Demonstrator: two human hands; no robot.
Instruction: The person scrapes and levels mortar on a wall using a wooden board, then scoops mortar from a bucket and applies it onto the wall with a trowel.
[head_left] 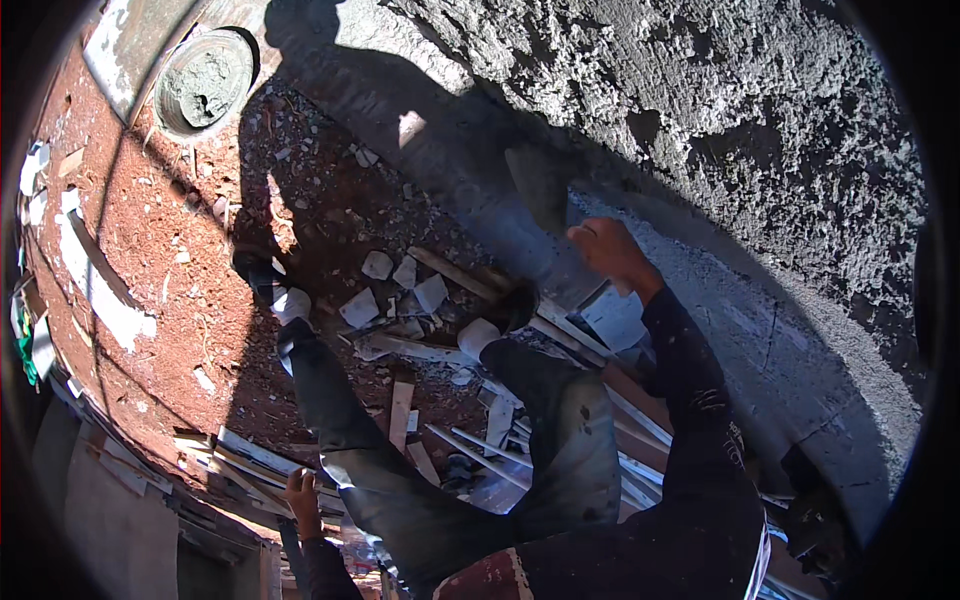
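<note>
My right hand (608, 250) is closed in a fist around a trowel, its handle mostly hidden by the fingers. The trowel's dull grey blade (540, 188) reaches up and left, in shadow, by the lower part of a wall (760, 130) rough with grey mortar. I cannot tell whether the blade touches the wall. My left hand (303, 498) is low at the left, beside my leg and away from the wall. Its fingers are curled, and what they hold, if anything, I cannot make out. A round tub (163, 98) with wet grey mortar (208, 85) stands at the far left.
Broken white tile pieces (360, 308) and wooden strips (455, 272) lie around my feet. Several pale rods (480, 457) lie between my legs. A long white board piece (92, 275) rests on the reddish soil (190, 290) at left. Planks (260, 470) lie near my left hand.
</note>
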